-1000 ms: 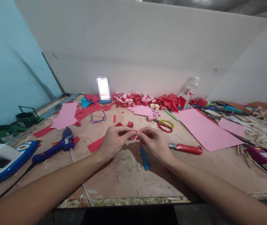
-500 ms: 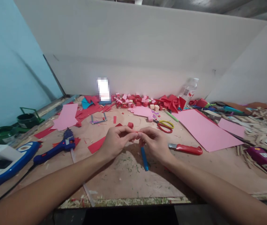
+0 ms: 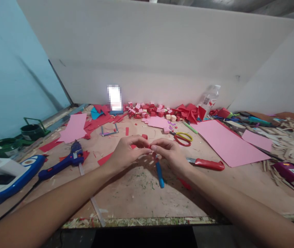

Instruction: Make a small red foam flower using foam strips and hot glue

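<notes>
My left hand [image 3: 126, 151] and my right hand [image 3: 172, 155] meet fingertip to fingertip over the middle of the table. Both pinch a small red paper piece [image 3: 149, 146], mostly hidden by the fingers. Under my right hand lies a blue pen-like tool [image 3: 159, 175], its upper end near my fingers. Just beyond the left fingertips sits a small red paper roll or cube [image 3: 144, 136]. Red paper [image 3: 105, 159] lies partly behind my left hand. A red-handled knife [image 3: 209, 164] rests to the right of my right hand, near yellow-and-red scissors [image 3: 183, 138].
At left are a blue glue gun [image 3: 76, 156] and a blue-and-white power strip [image 3: 15, 177]. Paper cubes [image 3: 149, 110] are heaped at the back beside a bright phone [image 3: 115, 98]. A bottle [image 3: 210, 100], pink paper [image 3: 231, 143] and wood strips [image 3: 291, 137] occupy the right.
My fingers have shifted slightly around the small red paper piece, and my left fingers have parted a little from the thumb. The whole view has moved slightly.
</notes>
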The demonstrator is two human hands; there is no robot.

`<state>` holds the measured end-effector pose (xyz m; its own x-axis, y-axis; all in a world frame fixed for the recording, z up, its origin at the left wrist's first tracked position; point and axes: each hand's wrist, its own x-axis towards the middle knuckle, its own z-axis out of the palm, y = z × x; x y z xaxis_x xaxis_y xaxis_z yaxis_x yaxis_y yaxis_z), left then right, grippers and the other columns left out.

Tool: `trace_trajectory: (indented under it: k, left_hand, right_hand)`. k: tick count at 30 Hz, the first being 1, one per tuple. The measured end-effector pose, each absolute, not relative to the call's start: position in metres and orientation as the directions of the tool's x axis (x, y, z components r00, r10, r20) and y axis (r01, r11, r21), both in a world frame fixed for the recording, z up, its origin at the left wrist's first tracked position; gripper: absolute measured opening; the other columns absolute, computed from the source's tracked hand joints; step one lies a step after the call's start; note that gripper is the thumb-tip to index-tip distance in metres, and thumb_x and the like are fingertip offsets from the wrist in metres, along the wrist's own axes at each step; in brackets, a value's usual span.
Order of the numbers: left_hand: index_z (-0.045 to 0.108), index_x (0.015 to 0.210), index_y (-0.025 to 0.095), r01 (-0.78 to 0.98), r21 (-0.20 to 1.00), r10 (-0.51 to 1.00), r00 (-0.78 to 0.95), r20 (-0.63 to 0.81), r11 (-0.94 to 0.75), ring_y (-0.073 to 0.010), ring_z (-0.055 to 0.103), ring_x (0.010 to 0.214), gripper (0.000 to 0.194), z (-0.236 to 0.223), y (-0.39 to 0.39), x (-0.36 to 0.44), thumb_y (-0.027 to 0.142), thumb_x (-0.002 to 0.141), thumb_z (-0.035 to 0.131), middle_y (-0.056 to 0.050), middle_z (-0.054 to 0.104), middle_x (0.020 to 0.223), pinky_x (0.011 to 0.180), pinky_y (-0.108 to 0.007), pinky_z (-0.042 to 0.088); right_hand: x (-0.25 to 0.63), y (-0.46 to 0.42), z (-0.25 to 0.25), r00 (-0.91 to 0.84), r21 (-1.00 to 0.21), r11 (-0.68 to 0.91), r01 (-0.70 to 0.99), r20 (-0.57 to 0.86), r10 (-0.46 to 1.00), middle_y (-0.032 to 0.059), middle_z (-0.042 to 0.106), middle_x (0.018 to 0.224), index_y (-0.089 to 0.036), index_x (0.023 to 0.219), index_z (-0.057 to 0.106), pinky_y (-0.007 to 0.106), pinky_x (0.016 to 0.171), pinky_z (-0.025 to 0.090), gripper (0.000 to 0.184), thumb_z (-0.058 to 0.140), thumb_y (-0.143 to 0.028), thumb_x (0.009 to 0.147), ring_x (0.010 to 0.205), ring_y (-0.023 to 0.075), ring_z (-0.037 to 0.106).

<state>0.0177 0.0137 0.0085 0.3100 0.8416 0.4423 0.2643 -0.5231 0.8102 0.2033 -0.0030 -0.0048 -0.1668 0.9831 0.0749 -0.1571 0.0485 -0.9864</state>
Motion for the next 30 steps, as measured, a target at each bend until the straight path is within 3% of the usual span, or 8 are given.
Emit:
trace_trajectory:
  k: [11,22,30]
  left_hand:
    - [0.076,0.079,0.018,0.256,0.850,0.879,0.262,0.397,-0.460,-0.0177,0.070,0.069,0.011,0.0098,0.0108,0.0184,0.029,0.079,0.078,-0.004,0.076,0.080,0.061,-0.027,0.058]
    - [0.082,0.086,0.021,0.274,0.779,0.824,0.258,0.505,-0.564,-0.0222,0.074,0.084,0.008,0.0042,0.0155,0.0160,0.025,0.082,0.076,-0.006,0.081,0.091,0.081,-0.033,0.058]
    - [0.083,0.084,0.021,0.255,0.772,0.805,0.316,0.502,-0.582,-0.0201,0.072,0.079,0.008,0.0054,0.0142,0.0177,0.019,0.081,0.076,-0.006,0.080,0.085,0.075,-0.031,0.055]
  right_hand:
    - [0.2109,0.0061,-0.0034,-0.071,-0.976,0.024,-0.217,0.041,0.997,0.0054,0.074,0.077,-0.019,0.082,0.076,0.029,0.056,0.053,0.023,0.086,-0.033,0.068,0.060,0.0154,0.065]
    - [0.2076,0.0040,-0.0084,-0.123,-0.986,0.028,-0.164,0.049,0.991,0.0066,0.077,0.078,-0.018,0.089,0.081,0.029,0.056,0.054,0.030,0.086,-0.041,0.072,0.062,0.0166,0.068]
    - [0.2046,0.0028,-0.0044,-0.123,-0.981,0.009,-0.194,0.034,0.992,0.0044,0.075,0.071,-0.017,0.085,0.077,0.028,0.054,0.053,0.033,0.091,-0.039,0.064,0.059,0.0165,0.068]
